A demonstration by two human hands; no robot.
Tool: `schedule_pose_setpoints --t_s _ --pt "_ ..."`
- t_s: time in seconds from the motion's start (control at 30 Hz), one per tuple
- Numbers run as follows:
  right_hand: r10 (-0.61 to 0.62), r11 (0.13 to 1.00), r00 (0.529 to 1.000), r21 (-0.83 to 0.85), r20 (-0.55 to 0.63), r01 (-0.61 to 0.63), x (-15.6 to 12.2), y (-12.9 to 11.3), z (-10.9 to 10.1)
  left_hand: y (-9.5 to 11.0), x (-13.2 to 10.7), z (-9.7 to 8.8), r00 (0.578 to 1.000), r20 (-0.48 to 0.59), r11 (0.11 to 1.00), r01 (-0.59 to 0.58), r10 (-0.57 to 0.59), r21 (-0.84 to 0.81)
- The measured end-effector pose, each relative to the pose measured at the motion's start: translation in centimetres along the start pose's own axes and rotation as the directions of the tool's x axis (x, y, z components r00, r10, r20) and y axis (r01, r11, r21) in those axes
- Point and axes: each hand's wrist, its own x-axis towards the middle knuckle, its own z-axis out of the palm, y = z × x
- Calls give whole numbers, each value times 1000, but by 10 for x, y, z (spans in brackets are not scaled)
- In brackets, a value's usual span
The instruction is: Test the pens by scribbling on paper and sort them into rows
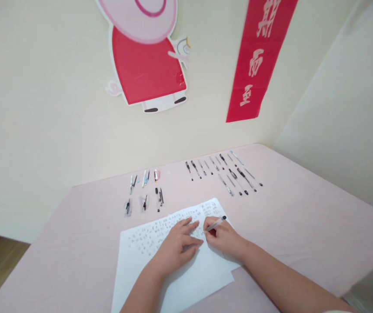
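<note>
White sheets of paper [134, 274] lie overlapping on the pink-covered table, with rows of small dark handwriting across the upper part. My left hand [180, 243] rests on the paper, fingers spread toward the right. Just beside it, my right hand [224, 238] grips a pen [216, 223] with a clear barrel and a dark end that points up and to the right. The pen's tip is down at the paper, partly hidden by my fingers; whether it touches cannot be made out.
Several pens [243, 179] lie in two rows at the back right of the table [304, 208]. Pen parts and small groups of pens [158, 200] lie at the back left. A wall behind carries a cartoon cutout [147, 65] and a red banner [254, 65].
</note>
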Motion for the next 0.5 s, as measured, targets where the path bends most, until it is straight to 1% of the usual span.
schedule_pose_setpoints --t_s 0.07,0.13,0.2,0.3,0.5 --pt "8 1000 1000 18 2 -8 0 1 1 1 1 -1 1000 2 1000 -4 4 -1" --pt "42 997 999 60 16 -43 0 2 1 1 1 -2 1000 7 1000 -6 6 4" --pt "95 986 995 133 23 -97 1 3 1 2 1 -2 1000 9 1000 -6 5 9" --pt "160 957 987 244 -1 -155 3 5 0 2 1 -3 1000 5 1000 -2 2 14" --pt "187 931 982 321 -15 -172 6 6 -3 3 1 -2 1000 -10 1000 -2 2 -5"
